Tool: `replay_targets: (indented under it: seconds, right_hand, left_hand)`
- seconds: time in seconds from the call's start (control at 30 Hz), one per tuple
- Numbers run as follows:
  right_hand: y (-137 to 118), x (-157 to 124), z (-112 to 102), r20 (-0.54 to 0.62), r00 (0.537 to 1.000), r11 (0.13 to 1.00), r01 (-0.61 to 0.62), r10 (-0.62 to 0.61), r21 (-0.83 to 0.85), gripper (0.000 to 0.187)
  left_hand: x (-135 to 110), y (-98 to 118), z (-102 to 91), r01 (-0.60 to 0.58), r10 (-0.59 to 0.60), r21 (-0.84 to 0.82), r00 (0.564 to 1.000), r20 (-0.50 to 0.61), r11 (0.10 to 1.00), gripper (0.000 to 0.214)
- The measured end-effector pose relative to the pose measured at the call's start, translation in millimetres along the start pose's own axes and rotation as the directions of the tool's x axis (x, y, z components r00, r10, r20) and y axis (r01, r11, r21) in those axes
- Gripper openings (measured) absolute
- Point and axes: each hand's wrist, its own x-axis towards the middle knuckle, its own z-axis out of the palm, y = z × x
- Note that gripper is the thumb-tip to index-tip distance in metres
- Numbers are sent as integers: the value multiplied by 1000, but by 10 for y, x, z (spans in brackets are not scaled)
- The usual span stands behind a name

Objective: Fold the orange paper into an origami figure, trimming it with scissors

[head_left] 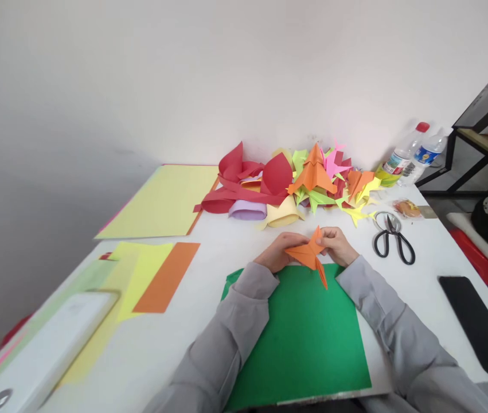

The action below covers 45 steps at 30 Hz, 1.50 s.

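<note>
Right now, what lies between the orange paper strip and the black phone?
In the head view: the left sleeve, green mat, right sleeve and stretches of white table.

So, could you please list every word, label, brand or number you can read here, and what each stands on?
No text here can be read with certainty.
Red-capped bottle: print too small and blurred.
Blue-labelled bottle: print also too small and blurred.
White object at lower left: marks too blurred to read.
</note>
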Motion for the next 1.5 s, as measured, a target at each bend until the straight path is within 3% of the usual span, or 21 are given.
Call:
replay_targets:
  seconds: [0.13,0.2,0.47,0.63,0.77,0.93,1.3,1.5]
  right_hand:
    - [10,-10,-6,54,999,996,6,-1,-87,20]
    - [23,-8,-13,36,999,995,22,-18,-100,19]
    - [45,-2,-13,46,999,994,29,-25,-101,21]
    - [-22,-8,37,-49,996,994,74,-71,77,25]
    - [-48,-14,37,-34,997,991,73,-70,113,19]
    - [-11,-16,20,-19,996,994,84,-83,63,19]
    - [39,-4,25,-10,997,996,81,-81,23,21]
    - [11,-15,43,-11,997,997,74,-74,15,20]
  left_hand:
    - [-15,-30,26,60,-91,189,983,157,980,33]
    - [-20,-27,40,53,-88,210,983,164,976,35]
    - [-5,-25,89,56,-75,206,994,84,977,32]
    - [57,-45,56,-23,26,34,994,-107,999,24]
    - [72,-4,-14,-16,-1,-93,984,-180,996,14]
    - [62,22,-64,19,-46,-157,984,-174,987,11]
    - [51,22,-40,28,-39,-78,989,-140,997,10]
    - [35,13,-5,-23,25,14,992,-123,1000,28]
